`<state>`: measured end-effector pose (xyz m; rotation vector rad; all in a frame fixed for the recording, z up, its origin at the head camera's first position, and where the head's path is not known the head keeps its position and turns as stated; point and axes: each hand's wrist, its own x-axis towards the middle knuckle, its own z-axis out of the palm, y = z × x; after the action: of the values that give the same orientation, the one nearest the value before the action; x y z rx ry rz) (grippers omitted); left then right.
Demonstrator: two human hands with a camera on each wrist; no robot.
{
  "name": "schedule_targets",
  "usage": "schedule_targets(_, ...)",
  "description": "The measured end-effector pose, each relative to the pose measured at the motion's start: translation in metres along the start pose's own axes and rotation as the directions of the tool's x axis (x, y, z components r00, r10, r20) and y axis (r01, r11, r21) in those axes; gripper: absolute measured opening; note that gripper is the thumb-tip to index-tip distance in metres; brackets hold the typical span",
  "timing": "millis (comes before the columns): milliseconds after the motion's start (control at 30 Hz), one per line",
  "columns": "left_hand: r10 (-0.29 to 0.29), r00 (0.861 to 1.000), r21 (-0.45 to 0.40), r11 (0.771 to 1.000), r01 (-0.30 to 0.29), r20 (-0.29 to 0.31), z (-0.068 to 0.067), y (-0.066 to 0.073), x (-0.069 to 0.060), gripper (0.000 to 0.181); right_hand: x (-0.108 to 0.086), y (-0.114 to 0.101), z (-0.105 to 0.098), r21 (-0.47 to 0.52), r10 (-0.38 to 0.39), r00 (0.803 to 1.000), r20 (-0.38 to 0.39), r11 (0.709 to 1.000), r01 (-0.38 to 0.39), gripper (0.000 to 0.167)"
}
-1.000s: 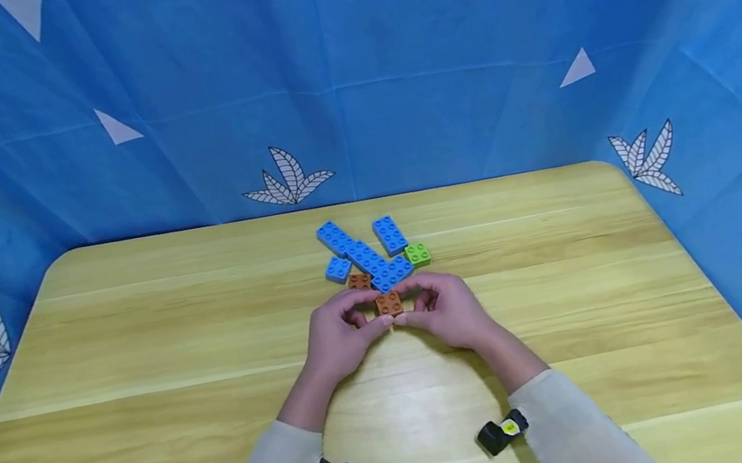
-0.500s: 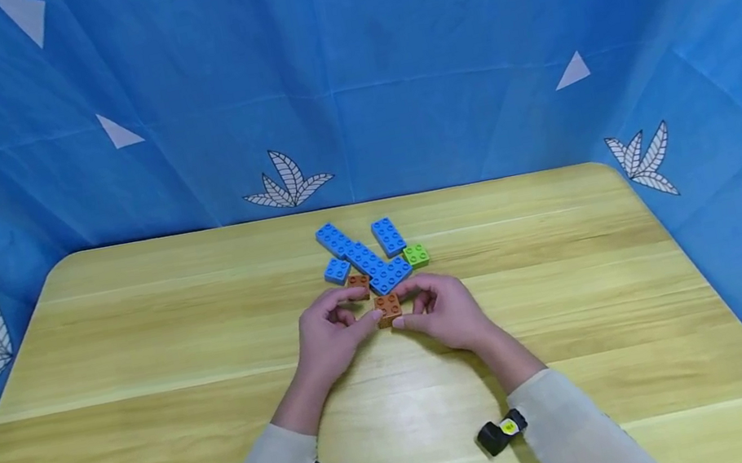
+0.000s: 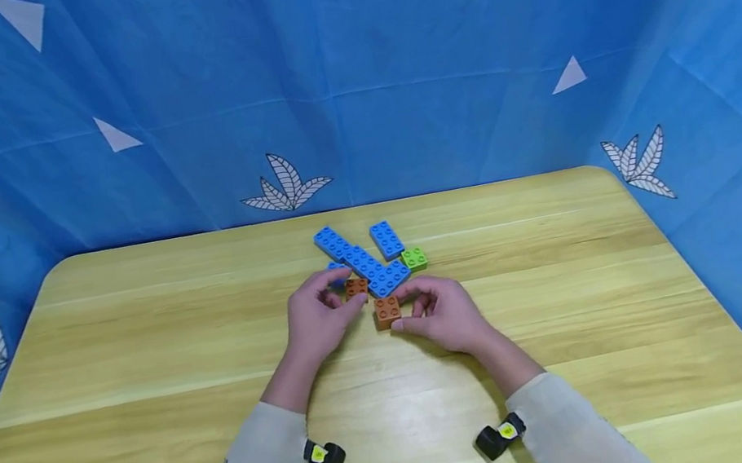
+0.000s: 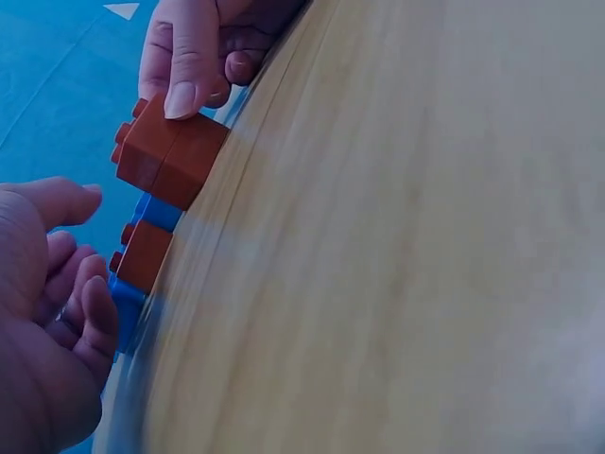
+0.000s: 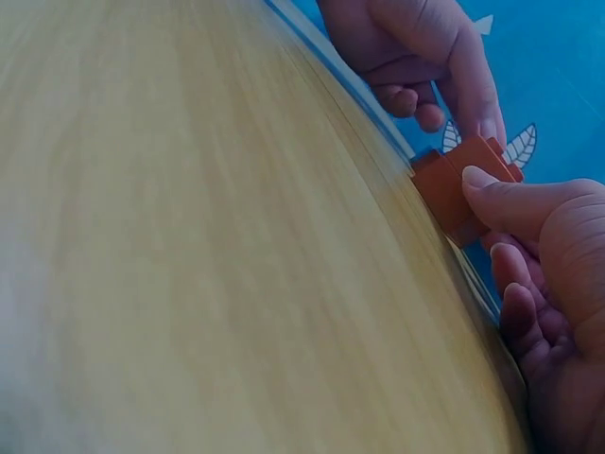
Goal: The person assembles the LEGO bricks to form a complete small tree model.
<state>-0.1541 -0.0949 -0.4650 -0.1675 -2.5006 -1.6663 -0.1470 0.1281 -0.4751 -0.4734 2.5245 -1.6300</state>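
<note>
Centrally: brown stack (image 3: 387, 314), between hands | right hand (image 3: 447, 316): pinching it | left hand (image 3: 315, 317): unclosed, beside single brown brick (image 3: 355, 287)

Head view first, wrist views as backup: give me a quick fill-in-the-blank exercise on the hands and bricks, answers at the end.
1. The brown stack is in the grip of the person's ____ hand.
2. In the left wrist view, the seam shows that this stack is made of ____ bricks.
3. In the head view, the lone brick between the thumb and index finger of the left hand is coloured ____.
4. The green brick lies next to bricks coloured ____.

Missing words: right; two; brown; blue.
</note>
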Motion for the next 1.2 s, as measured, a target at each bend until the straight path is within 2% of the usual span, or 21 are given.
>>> schedule_targets(100, -0.046, 0.999, 0.041, 0.998, 0.045, 0.024, -0.001, 0.000, 0.001, 0.040, 0.000, 0.000, 0.001, 0.001, 0.000, 1.000, 0.004, 1.000, 0.000, 0.032)
schedule_targets(233, -0.057, 0.998, 0.078, 0.995, 0.054, 0.033, -0.001, -0.002, 0.003, 0.041, 0.001, 0.000, 0.002, -0.003, -0.008, 1.000, 0.000, 1.000, 0.008, 0.032)
schedule_targets(400, -0.048, 0.998, 0.103, 0.994, 0.044, 0.039, -0.001, -0.003, 0.005, 0.043, 0.002, 0.001, 0.002, -0.003, -0.007, 1.000, -0.002, 1.000, 0.007, 0.032)
schedule_targets(700, 0.017, 0.999, 0.187, 0.982, -0.024, 0.037, -0.001, 0.001, 0.002, 0.043, 0.000, 0.000, 0.001, 0.004, 0.011, 1.000, -0.002, 1.000, -0.011, 0.032)
schedule_targets(800, 0.001, 1.000, 0.181, 0.984, -0.005, 0.021, 0.000, 0.003, -0.002, 0.042, -0.001, 0.000, 0.002, 0.005, 0.010, 1.000, -0.003, 1.000, -0.010, 0.033)
schedule_targets(1033, -0.074, 0.995, 0.120, 0.989, 0.083, -0.072, 0.001, 0.006, -0.010, 0.038, -0.001, 0.000, 0.001, -0.002, 0.005, 1.000, -0.004, 1.000, -0.005, 0.032)
schedule_targets(1200, -0.098, 0.994, 0.133, 0.986, 0.103, -0.041, 0.002, 0.000, -0.007, 0.045, -0.001, 0.001, 0.001, -0.001, 0.004, 1.000, -0.008, 1.000, -0.004, 0.032)
